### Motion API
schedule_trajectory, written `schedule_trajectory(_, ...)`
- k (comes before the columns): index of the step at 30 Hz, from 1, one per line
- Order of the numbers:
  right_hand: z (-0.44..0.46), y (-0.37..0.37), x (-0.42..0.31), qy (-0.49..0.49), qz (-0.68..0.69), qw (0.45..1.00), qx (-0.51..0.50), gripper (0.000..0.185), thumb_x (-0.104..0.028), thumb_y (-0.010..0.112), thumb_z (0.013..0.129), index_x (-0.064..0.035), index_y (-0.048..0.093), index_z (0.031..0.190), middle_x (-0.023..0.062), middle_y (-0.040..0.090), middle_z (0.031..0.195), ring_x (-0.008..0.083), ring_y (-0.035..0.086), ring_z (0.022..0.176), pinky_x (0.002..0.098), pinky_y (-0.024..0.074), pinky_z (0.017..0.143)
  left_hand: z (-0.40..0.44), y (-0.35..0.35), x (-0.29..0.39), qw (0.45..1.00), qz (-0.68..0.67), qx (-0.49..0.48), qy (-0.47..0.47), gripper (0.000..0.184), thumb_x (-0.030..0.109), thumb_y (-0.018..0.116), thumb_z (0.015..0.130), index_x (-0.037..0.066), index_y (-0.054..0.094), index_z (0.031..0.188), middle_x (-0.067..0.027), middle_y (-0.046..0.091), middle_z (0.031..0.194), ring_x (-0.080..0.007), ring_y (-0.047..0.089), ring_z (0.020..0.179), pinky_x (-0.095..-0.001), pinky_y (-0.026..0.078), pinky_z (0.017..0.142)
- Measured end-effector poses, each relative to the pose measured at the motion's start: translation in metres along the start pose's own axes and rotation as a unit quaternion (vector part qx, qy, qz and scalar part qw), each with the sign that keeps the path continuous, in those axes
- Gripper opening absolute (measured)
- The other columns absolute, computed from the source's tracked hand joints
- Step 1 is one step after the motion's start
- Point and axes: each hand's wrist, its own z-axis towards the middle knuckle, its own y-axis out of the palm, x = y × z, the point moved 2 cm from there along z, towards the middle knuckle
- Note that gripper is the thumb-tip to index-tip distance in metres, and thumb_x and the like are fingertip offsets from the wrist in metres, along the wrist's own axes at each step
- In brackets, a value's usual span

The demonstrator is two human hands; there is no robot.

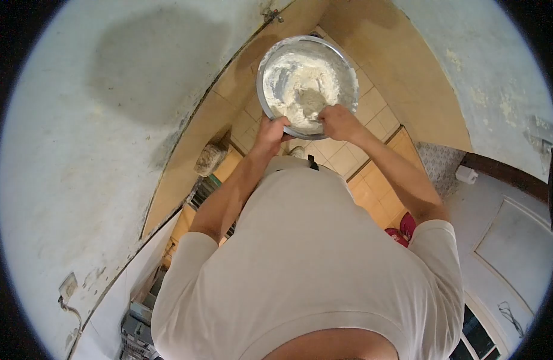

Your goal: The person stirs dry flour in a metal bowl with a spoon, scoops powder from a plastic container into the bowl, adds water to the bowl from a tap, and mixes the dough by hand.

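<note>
A round metal bowl [261, 90] is held up in front of my body, its opening facing me. Pale, powdery flour [315, 69] coats the inside, with bare metal showing on the left. A greyish rounded patch [313, 101] lies low in the bowl, and I cannot tell whether it is dough or the head of a utensil. My left hand [271, 133] grips the lower left rim, thumb over the edge, the other fingers hidden underneath. Over the lower right rim, my right hand [341, 122] is closed beside the grey patch; what it holds is hidden.
Below the bowl is a tiled floor [372, 123]. Stained walls stand close on the left [108, 120] and right. A tap [273, 15] sticks out at the top. A stone-like lump [210, 158] is at left, and red items [402, 230] lie by my right arm.
</note>
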Motion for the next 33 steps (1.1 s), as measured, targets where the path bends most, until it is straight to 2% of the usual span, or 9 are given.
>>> schedule_trajectory(5,0.047,0.018,-0.017,0.138,0.024,0.989,0.056,0.018,-0.007,0.058,0.076,-0.0013,0.071,0.087,0.0244,0.066,0.083,0.0393,0.066,0.077,0.0456,0.0535,0.072,-0.002,-0.011,0.002,1.0,0.004,-0.015,-0.001,0.053,0.005,0.053,0.076,0.002,0.043,0.128,-0.0135,0.059,0.113,-0.0248,0.066,0.089,-0.0381,0.061,0.069)
schedule_trajectory(8,0.059,0.003,-0.012,0.147,-0.01,0.987,0.063,0.017,-0.008,0.054,0.079,0.0038,0.066,0.082,0.0294,0.063,0.079,0.0422,0.066,0.075,0.0457,0.0558,0.067,-0.008,-0.012,0.011,0.999,-0.002,-0.024,-0.022,0.051,0.007,0.054,0.077,0.0,0.045,0.127,-0.0141,0.06,0.111,-0.025,0.066,0.088,-0.0389,0.06,0.07)
schedule_trajectory(11,0.05,-0.033,-0.013,0.162,-0.079,0.983,0.04,0.02,-0.008,0.053,0.081,0.0015,0.067,0.092,0.0284,0.064,0.084,0.0398,0.067,0.074,0.0456,0.0562,0.064,-0.006,-0.016,0.01,0.998,0.001,-0.041,-0.037,0.055,0.012,0.059,0.077,0.007,0.046,0.129,-0.0092,0.061,0.11,-0.0238,0.063,0.093,-0.0405,0.054,0.07)
schedule_trajectory(14,0.042,-0.051,-0.012,0.145,-0.095,0.98,0.099,0.028,-0.008,0.052,0.082,-0.0032,0.067,0.106,0.0267,0.064,0.089,0.0384,0.068,0.074,0.0462,0.056,0.063,-0.006,-0.021,0.005,0.999,0.001,-0.043,-0.023,0.052,0.01,0.056,0.078,-0.002,0.045,0.127,-0.0151,0.061,0.109,-0.0263,0.066,0.087,-0.04,0.059,0.071)
schedule_trajectory(17,0.034,-0.038,-0.016,0.093,-0.111,0.987,0.065,0.034,-0.003,0.051,0.082,-0.0083,0.066,0.112,0.0213,0.063,0.088,0.0351,0.066,0.072,0.044,0.0544,0.063,-0.003,-0.026,0.005,0.997,-0.003,-0.072,-0.03,0.053,0.011,0.056,0.078,-0.002,0.044,0.128,-0.0156,0.061,0.109,-0.0266,0.066,0.087,-0.0398,0.059,0.071)
schedule_trajectory(20,0.019,-0.056,-0.023,0.075,-0.074,0.992,0.066,0.035,-0.008,0.049,0.084,-0.0079,0.065,0.115,0.0235,0.064,0.09,0.0372,0.068,0.074,0.0443,0.0559,0.065,-0.012,-0.016,0.011,0.999,-0.007,-0.037,-0.018,0.051,0.013,0.059,0.078,0.002,0.048,0.127,-0.0108,0.062,0.112,-0.0244,0.064,0.095,-0.0404,0.057,0.072)
schedule_trajectory(26,0.003,-0.048,-0.002,0.099,-0.097,0.989,0.049,0.032,-0.007,0.049,0.085,-0.007,0.065,0.112,0.0243,0.064,0.089,0.0371,0.068,0.074,0.0443,0.0559,0.064,-0.001,-0.017,-0.003,0.999,-0.006,-0.042,-0.007,0.045,0.013,0.058,0.079,0.0,0.05,0.122,-0.0107,0.064,0.105,-0.0221,0.065,0.089,-0.0376,0.057,0.07)
schedule_trajectory(29,0.014,-0.06,-0.003,0.149,-0.09,0.977,0.124,0.028,-0.007,0.048,0.086,-0.0063,0.066,0.108,0.0242,0.064,0.087,0.0364,0.068,0.074,0.0449,0.0557,0.064,-0.003,-0.015,-0.003,0.997,-0.015,-0.066,-0.022,0.043,0.013,0.057,0.079,-0.001,0.051,0.12,-0.0106,0.064,0.105,-0.0211,0.065,0.089,-0.0365,0.058,0.069)
schedule_trajectory(33,0.051,-0.035,0.011,0.156,-0.106,0.979,0.075,0.027,-0.007,0.047,0.087,-0.0046,0.065,0.107,0.0227,0.065,0.084,0.0364,0.067,0.075,0.0456,0.0552,0.065,-0.016,-0.016,0.011,0.998,0.011,-0.061,-0.011,0.041,0.013,0.056,0.08,-0.001,0.052,0.118,-0.011,0.064,0.105,-0.0211,0.065,0.089,-0.0368,0.057,0.071)
